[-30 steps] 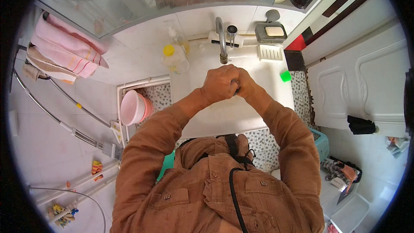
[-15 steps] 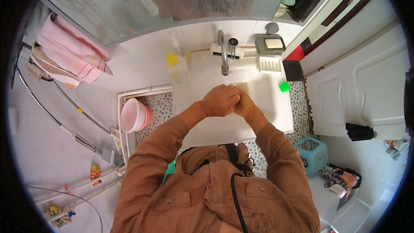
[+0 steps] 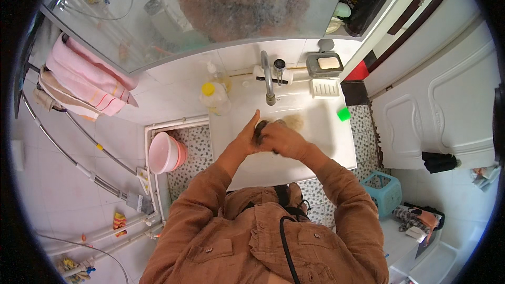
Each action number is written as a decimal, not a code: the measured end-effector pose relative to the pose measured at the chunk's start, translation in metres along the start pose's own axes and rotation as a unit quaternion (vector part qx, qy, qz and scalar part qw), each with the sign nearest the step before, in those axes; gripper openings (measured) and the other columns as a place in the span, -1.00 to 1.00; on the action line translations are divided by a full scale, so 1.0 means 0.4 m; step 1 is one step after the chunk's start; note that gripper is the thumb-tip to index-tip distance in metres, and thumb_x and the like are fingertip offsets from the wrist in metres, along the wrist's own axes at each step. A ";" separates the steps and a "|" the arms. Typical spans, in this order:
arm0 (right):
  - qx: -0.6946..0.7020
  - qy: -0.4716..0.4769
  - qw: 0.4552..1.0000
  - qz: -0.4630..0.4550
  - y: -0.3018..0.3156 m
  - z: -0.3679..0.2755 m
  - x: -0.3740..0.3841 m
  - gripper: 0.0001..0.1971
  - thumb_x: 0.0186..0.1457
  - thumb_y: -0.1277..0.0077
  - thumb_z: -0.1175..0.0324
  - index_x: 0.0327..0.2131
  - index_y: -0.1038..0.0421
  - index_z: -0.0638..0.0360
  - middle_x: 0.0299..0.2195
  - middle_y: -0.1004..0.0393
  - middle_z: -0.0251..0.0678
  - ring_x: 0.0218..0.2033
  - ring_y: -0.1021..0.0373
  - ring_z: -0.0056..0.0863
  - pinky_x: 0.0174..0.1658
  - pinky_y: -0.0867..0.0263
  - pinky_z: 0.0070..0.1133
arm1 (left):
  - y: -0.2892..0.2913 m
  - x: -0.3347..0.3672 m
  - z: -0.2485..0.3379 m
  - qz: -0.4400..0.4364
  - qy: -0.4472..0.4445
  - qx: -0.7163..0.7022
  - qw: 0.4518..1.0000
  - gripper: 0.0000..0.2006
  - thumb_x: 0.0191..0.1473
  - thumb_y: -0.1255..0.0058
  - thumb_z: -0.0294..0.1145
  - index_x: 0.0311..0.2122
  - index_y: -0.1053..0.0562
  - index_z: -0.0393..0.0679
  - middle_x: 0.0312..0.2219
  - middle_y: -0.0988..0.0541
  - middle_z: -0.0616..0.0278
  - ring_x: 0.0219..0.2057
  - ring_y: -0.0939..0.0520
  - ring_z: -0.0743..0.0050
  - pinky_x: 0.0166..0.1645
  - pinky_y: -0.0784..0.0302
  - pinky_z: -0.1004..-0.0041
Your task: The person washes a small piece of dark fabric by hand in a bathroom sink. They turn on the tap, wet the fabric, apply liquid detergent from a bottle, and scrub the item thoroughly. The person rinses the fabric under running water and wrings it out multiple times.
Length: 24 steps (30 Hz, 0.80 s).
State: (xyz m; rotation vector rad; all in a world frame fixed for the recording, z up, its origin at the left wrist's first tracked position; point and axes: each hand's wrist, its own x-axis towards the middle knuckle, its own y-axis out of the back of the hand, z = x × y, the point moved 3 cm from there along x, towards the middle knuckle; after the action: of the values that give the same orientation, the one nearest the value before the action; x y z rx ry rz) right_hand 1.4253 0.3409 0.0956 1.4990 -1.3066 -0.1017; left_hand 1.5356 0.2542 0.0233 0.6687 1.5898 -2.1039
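Over the white washbasin (image 3: 321, 150), my two hands meet. My left hand (image 3: 246, 141) is open with its thumb stretched up toward the faucet; its other fingers are mostly hidden behind the right hand. My right hand (image 3: 285, 141) is closed, its fingers curled against the left palm. Between the hands shows a small dark thing (image 3: 260, 129), soft-looking, whose kind I cannot make out. A beige patch or pad (image 3: 293, 122) lies in the bowl just beyond my right hand. The curved metal faucet (image 3: 270, 97) stands above the bowl, beyond both hands.
A yellow-capped clear jug (image 3: 214, 99) and a pump bottle (image 3: 211, 68) stand at the back left. A white soap dish (image 3: 325, 88), a grey holder with soap (image 3: 329, 63) and a green block (image 3: 343, 114) sit to the right. A pink basin (image 3: 164, 153) is at the left.
My hands were clasped together; now the left thumb points up and the right hand has shifted lower against the left palm. The dark thing between them has come into sight. The whole view has shifted slightly.
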 end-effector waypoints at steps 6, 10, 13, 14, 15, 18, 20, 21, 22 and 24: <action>0.025 0.004 0.999 -0.040 0.006 -0.025 0.022 -0.88 -0.08 -0.08 0.43 -0.45 -0.35 0.19 -0.33 -0.36 -0.25 -0.28 -0.34 -0.27 -0.21 -0.31 -0.42 | -0.016 -0.003 0.008 0.034 -0.215 0.087 0.972 -0.71 0.01 -0.08 -0.22 -0.36 -0.49 -0.29 -0.45 -0.56 0.17 -0.43 -0.56 0.41 -0.29 -0.54 0.39; 0.155 -0.273 0.844 0.434 -0.055 -0.023 -0.020 -0.92 0.09 -0.01 0.46 -0.43 -0.34 0.22 -0.37 -0.39 -0.29 -0.36 -0.32 -0.44 -0.20 -0.29 -0.54 | -0.006 0.025 0.004 0.165 -0.422 0.250 0.856 -0.85 -0.01 -0.03 -0.38 -0.41 -0.45 -0.26 -0.52 -0.54 0.22 -0.48 -0.49 0.52 -0.36 -0.46 0.45; 0.333 -0.392 0.620 0.592 -0.141 0.002 -0.060 -0.85 0.24 0.13 0.34 -0.37 -0.32 0.20 -0.41 -0.38 -0.38 -0.36 -0.31 -0.57 -0.25 -0.29 -0.59 | -0.092 -0.014 0.019 0.235 -0.500 0.378 0.743 -0.85 -0.05 0.08 -0.45 -0.57 -0.43 -0.27 -0.62 -0.48 0.22 -0.59 -0.42 0.50 -0.47 -0.34 0.47; 0.402 -0.398 0.570 0.596 -0.152 0.009 -0.061 -0.84 0.24 0.13 0.32 -0.36 -0.31 0.19 -0.42 -0.37 -0.38 -0.37 -0.31 -0.56 -0.26 -0.29 -0.59 | -0.118 -0.041 0.025 0.227 -0.520 0.437 0.698 -0.87 -0.06 0.08 -0.47 -0.57 -0.41 -0.27 -0.62 -0.48 0.20 -0.60 -0.44 0.44 -0.47 -0.35 0.46; 0.469 -0.400 0.515 0.596 -0.161 0.018 -0.060 -0.83 0.25 0.13 0.30 -0.35 -0.31 0.18 -0.42 -0.36 -0.38 -0.37 -0.31 -0.56 -0.27 -0.30 -0.59 | -0.138 -0.062 0.030 0.217 -0.537 0.493 0.649 -0.88 -0.07 0.08 -0.48 -0.57 -0.40 -0.26 -0.62 -0.48 0.17 -0.60 -0.45 0.37 -0.47 -0.36 0.44; 0.600 -0.418 0.431 0.529 -0.170 0.049 -0.057 -0.78 0.27 0.15 0.18 -0.32 -0.30 0.12 -0.42 -0.36 -0.40 -0.38 -0.32 -0.56 -0.31 -0.32 -0.58 | -0.167 -0.072 0.036 0.164 -0.589 0.599 0.517 -0.91 -0.13 0.05 -0.49 -0.59 -0.34 -0.21 -0.61 -0.47 0.12 -0.61 -0.47 0.19 -0.46 -0.38 0.36; 0.653 -0.462 0.385 0.461 -0.124 0.042 -0.033 -0.77 0.27 0.14 0.14 -0.30 -0.31 0.10 -0.40 -0.37 -0.39 -0.39 -0.33 -0.55 -0.32 -0.33 -0.57 | -0.196 -0.072 0.037 0.121 -0.599 0.646 0.457 -0.90 -0.17 0.03 -0.48 -0.59 -0.31 -0.17 -0.61 -0.46 0.11 -0.60 -0.47 0.08 -0.46 -0.37 0.28; 0.664 -0.453 0.395 0.445 -0.125 0.064 -0.051 -0.79 0.28 0.15 0.14 -0.26 -0.32 0.06 -0.37 -0.37 -0.40 -0.38 -0.35 -0.55 -0.32 -0.35 -0.54 | -0.222 -0.080 0.041 0.100 -0.592 0.669 0.437 -0.89 -0.19 0.02 -0.47 -0.59 -0.30 -0.15 -0.61 -0.46 0.11 -0.59 -0.46 0.04 -0.46 -0.37 0.25; 0.667 -0.469 0.402 0.416 -0.108 0.065 -0.048 -0.79 0.27 0.15 0.15 -0.25 -0.32 0.06 -0.37 -0.38 -0.41 -0.37 -0.35 -0.55 -0.32 -0.36 -0.54 | -0.247 -0.093 0.042 0.081 -0.584 0.691 0.418 -0.88 -0.21 0.00 -0.46 -0.59 -0.28 -0.14 -0.61 -0.45 0.12 -0.59 -0.45 0.00 -0.46 -0.36 0.21; 0.674 -0.496 0.418 0.353 -0.065 0.072 -0.023 -0.79 0.27 0.14 0.16 -0.23 -0.33 0.07 -0.37 -0.38 -0.43 -0.36 -0.36 -0.56 -0.31 -0.37 -0.54 | -0.277 -0.105 0.047 0.049 -0.613 0.686 0.389 -0.85 -0.29 0.00 -0.46 -0.61 -0.26 -0.13 -0.63 -0.40 0.12 -0.60 -0.41 0.02 -0.47 -0.32 0.19</action>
State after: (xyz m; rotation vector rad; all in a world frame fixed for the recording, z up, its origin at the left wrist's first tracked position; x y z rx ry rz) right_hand 1.4197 0.3244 0.0600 1.9080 -3.4561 1.0690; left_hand 1.5013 0.2668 0.1375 -0.5263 -1.1558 -2.1823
